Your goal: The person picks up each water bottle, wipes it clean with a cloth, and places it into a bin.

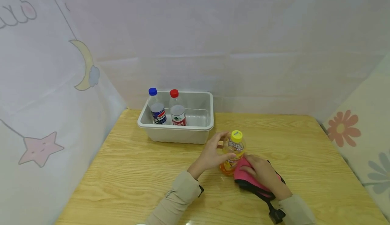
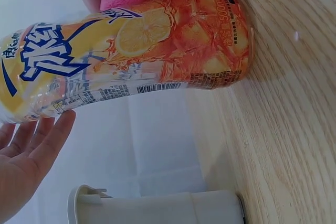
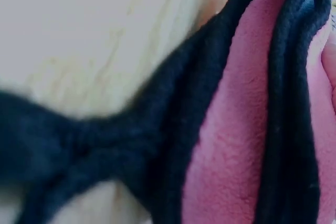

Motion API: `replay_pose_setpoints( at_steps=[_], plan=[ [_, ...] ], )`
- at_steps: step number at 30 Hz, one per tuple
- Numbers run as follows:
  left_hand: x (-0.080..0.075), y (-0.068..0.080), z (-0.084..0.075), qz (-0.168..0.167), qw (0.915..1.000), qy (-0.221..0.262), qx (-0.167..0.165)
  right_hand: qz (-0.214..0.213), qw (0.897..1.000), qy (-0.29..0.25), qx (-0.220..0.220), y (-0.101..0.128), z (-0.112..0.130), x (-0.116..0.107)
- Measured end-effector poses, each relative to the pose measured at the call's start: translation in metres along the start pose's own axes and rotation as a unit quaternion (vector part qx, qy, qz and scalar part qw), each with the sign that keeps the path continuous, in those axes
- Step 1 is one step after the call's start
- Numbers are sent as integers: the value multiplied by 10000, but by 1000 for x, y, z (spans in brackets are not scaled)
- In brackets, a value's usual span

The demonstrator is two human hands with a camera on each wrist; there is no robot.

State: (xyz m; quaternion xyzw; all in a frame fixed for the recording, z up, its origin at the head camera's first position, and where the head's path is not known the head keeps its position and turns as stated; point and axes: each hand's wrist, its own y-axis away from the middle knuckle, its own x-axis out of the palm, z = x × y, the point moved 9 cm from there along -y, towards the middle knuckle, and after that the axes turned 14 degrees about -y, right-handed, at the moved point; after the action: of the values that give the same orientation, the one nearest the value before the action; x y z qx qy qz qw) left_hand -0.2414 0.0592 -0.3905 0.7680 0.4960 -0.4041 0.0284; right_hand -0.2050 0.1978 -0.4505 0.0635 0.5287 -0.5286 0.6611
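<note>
A clear bottle of iced tea [image 1: 233, 154] with a yellow cap and an orange label stands on the table, tilted slightly. My left hand [image 1: 213, 152] holds it from the left, thumb across the front and fingers round the far side. In the left wrist view those fingers touch the bottle's label [image 2: 142, 45]. My right hand [image 1: 262, 170] grips a folded pink cloth [image 1: 243, 172] with black edging, pressed against the bottle's right side. The cloth [image 3: 236, 119] fills much of the right wrist view, which mostly hides that hand's fingers.
Behind the hands, to the left, stands a grey-white plastic bin [image 1: 176, 135]. Inside it are a blue-capped bottle [image 1: 157, 111] and a red-capped bottle [image 1: 177, 113], both upright. A black strap [image 1: 275, 215] trails from the cloth near the right wrist. White sheeting surrounds the wooden table [image 1: 122, 170].
</note>
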Motion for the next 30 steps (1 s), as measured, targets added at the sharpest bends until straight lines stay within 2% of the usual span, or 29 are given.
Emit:
replay_pose_setpoints(
  at_steps=[3,10,14,20,23,30],
  plan=[
    [0,0,1,62,9999,89,14,-92,9995,-206,212,1,-2,-9],
    [-1,-1,1,179,9996,208,67,-410,9982,-286,340,-3,0,-38],
    [-4,0,1,97,9996,183,197,-583,9977,-273,199,-9,8,-55],
    [-7,0,2,42,9997,86,226,-816,9961,-267,-209,-19,23,-77],
    [-7,0,2,76,9996,56,265,-847,9954,-259,-373,-24,30,-83],
    [-13,2,-5,8,9991,297,301,-824,9955,-252,-384,-31,39,-86]
  ],
)
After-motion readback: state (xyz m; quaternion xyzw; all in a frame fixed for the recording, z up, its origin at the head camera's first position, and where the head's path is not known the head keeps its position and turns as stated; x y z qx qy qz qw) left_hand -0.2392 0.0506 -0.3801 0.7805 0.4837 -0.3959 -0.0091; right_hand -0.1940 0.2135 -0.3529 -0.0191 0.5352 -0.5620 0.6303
